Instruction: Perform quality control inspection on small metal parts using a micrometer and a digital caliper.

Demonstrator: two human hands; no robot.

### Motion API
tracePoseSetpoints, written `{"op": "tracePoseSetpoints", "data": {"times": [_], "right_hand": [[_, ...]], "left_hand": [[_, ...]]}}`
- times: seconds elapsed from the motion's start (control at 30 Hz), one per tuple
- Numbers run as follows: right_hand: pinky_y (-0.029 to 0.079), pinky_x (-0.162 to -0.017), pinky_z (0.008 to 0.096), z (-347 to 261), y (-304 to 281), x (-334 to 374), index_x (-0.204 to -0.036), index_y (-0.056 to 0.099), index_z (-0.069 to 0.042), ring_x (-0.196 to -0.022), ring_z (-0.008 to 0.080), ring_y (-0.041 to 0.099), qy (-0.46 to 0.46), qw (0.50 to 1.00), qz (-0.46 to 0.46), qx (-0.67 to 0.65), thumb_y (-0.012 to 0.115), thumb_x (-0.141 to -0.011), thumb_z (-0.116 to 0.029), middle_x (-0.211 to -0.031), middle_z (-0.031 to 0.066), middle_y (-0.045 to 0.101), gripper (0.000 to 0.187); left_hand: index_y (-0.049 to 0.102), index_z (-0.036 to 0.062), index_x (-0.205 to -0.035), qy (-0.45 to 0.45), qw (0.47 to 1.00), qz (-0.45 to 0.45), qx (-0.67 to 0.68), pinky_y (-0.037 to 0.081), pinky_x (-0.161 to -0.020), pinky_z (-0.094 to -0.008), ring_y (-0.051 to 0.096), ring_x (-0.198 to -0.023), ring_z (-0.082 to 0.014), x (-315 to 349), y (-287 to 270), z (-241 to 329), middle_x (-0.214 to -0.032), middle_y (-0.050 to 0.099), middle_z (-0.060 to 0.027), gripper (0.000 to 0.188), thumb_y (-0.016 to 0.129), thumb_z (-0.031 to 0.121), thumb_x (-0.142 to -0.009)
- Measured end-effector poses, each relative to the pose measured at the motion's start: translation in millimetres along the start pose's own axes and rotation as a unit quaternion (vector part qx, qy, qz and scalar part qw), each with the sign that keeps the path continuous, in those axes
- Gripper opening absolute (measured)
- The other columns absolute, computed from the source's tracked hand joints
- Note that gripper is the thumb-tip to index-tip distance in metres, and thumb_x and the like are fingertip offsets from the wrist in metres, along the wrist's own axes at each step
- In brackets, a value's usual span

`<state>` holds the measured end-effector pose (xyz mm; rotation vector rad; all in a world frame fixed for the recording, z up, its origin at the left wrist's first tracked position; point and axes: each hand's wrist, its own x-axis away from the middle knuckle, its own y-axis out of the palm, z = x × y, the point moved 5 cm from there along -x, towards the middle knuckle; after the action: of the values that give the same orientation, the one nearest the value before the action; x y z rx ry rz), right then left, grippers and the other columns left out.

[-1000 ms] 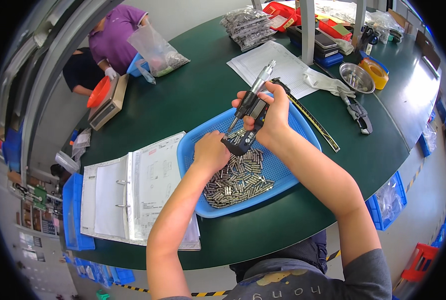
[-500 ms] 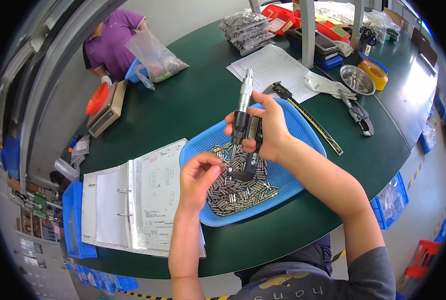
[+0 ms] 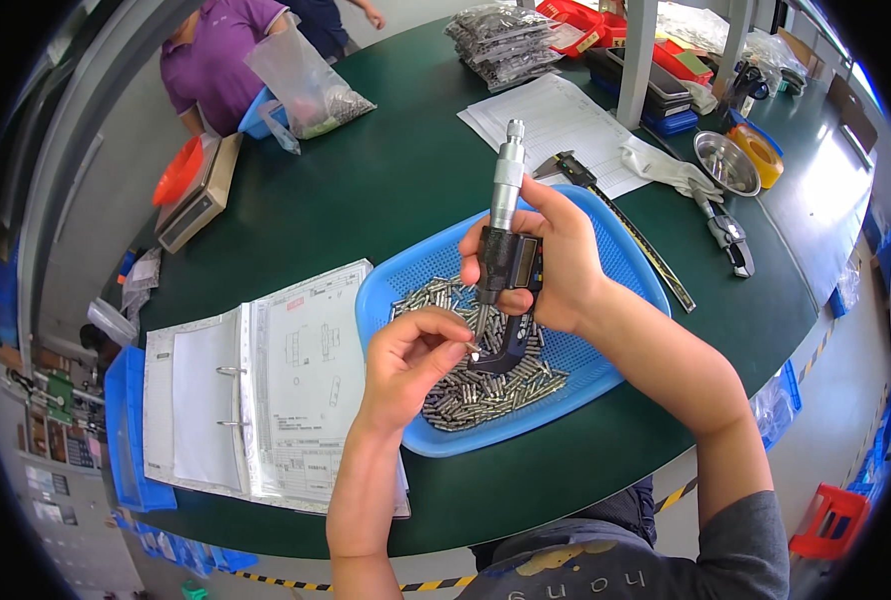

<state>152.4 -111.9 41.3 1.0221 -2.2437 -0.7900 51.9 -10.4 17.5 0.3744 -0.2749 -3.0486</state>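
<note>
A digital micrometer (image 3: 507, 255) with a silver thimble and black frame is gripped in my right hand (image 3: 563, 258), its thimble pointing up and away from me. Between thumb and fingertips, my left hand (image 3: 413, 366) pinches a small metal pin (image 3: 473, 350) at the micrometer's jaws. Whether both jaws touch the pin is too small to tell. Below both hands stands a blue perforated basket (image 3: 578, 352), with many short metal pins (image 3: 496, 402) heaped in it.
An open ring binder (image 3: 301, 385) with a drawing lies left of the basket. Beyond the basket are a caliper (image 3: 631, 235), paper sheets (image 3: 556, 115), a white glove (image 3: 666, 168) and a steel bowl (image 3: 728, 162). A person in purple (image 3: 216, 65) is near a scale (image 3: 200, 200).
Both hands, with the micrometer and pin, have shifted slightly right in the picture. The micrometer's display has turned. A second person's arm and dark clothing have appeared at the top.
</note>
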Motion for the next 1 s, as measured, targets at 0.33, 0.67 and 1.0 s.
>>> {"op": "tracePoseSetpoints", "data": {"times": [0.33, 0.67, 1.0], "right_hand": [[0.028, -0.032, 0.0217, 0.7, -1.2, -0.4, -0.075, 0.055, 0.001, -0.037, 0.0142, 0.041, 0.004, 1.000, -0.021, -0.014, 0.027, -0.083, -0.053, -0.065, 0.0153, 0.057, 0.061], [0.029, -0.032, 0.0213, 1.0, 0.7, -0.4, -0.075, 0.057, 0.001, -0.039, 0.0139, 0.043, -0.014, 0.999, -0.033, -0.021, 0.030, -0.080, -0.057, -0.065, 0.0151, 0.057, 0.063], [0.029, -0.033, 0.0189, 2.6, 3.5, 2.9, -0.074, 0.054, -0.002, -0.044, 0.0111, 0.049, -0.060, 0.994, -0.046, 0.081, 0.038, -0.078, -0.062, -0.065, 0.0122, 0.058, 0.062]], "left_hand": [[0.057, -0.0008, -0.082, 0.023, 1.000, 0.001, -0.003, 0.043, -0.069, -0.0230, 0.053, -0.076, -0.0126, -0.6, -0.3, 0.8, -0.083, 0.056, -0.0073, 0.006, 0.057, -0.003, -0.076], [0.057, -0.0006, -0.082, 0.001, 1.000, 0.000, -0.007, 0.043, -0.070, -0.0226, 0.053, -0.077, -0.0120, -0.7, 0.2, -0.1, -0.084, 0.056, -0.0067, 0.007, 0.057, -0.003, -0.076], [0.055, -0.0014, -0.087, -0.026, 0.999, -0.015, -0.010, 0.043, -0.071, -0.0237, 0.054, -0.079, -0.0117, 3.5, 3.2, -1.0, -0.085, 0.056, -0.0066, 0.011, 0.056, -0.003, -0.076]]}}
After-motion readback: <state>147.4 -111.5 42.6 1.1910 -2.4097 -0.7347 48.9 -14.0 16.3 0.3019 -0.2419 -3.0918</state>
